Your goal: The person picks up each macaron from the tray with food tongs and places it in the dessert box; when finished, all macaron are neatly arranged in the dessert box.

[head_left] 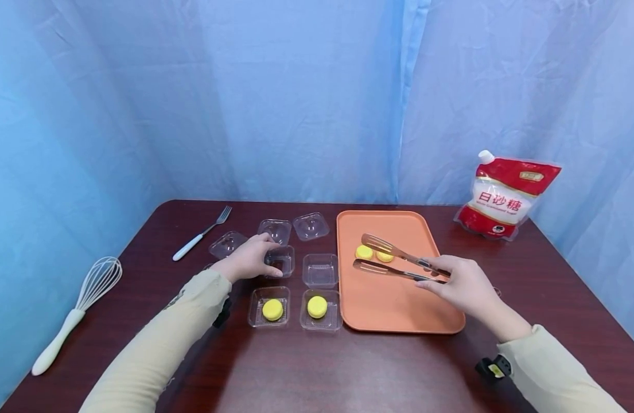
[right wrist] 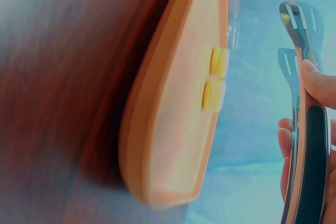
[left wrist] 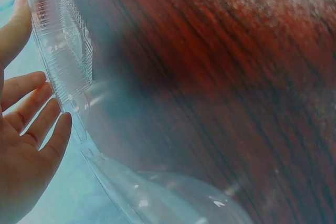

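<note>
My left hand (head_left: 248, 258) reaches over a clear plastic box (head_left: 291, 265); in the left wrist view its spread, fairly straight fingers (left wrist: 44, 124) lie right at the rim. With my right hand (head_left: 463, 282) I grip a pair of slotted metal tongs (head_left: 399, 252) with dark handles (right wrist: 312, 166). The tong tips stand apart over the orange tray (head_left: 399, 307), nothing between them in the right wrist view. Two yellow macarons (head_left: 364, 252) sit on the tray. Two nearer boxes each hold one yellow macaron (head_left: 272, 310).
Another clear box (head_left: 320, 272) stands beside the tray. Clear domed lids (head_left: 311, 227) extend behind the boxes. A fork (head_left: 200, 236) and whisk (head_left: 81, 310) lie at the left. A red and white sugar pouch (head_left: 500, 201) stands at the back right of the table.
</note>
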Available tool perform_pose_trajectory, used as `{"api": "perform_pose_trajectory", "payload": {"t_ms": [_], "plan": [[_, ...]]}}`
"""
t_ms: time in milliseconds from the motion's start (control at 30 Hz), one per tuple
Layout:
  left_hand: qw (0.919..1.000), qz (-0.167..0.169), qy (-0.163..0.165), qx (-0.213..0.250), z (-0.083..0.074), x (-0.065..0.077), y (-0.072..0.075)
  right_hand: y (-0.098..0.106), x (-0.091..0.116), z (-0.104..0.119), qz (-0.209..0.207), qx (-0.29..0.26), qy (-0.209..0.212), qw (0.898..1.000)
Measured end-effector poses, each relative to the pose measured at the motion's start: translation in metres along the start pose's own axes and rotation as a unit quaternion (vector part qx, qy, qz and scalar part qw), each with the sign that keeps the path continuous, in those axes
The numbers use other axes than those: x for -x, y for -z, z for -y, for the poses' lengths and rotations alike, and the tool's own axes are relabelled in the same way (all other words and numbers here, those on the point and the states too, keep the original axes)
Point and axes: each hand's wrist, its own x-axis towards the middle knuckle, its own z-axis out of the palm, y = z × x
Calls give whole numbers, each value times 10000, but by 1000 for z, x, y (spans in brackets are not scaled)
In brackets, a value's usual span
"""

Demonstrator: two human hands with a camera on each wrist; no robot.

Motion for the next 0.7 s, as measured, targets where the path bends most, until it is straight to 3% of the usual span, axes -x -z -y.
{"api": "perform_pose_trajectory", "payload": {"t_ms": [367, 700], "plan": [[9999, -29, -34, 102, -3, 3, 2, 3, -9, -26, 259, 360, -372, 9983], [9998, 38, 149, 126, -1, 0, 0, 0, -13, -45, 555, 419, -561, 9960]]}}
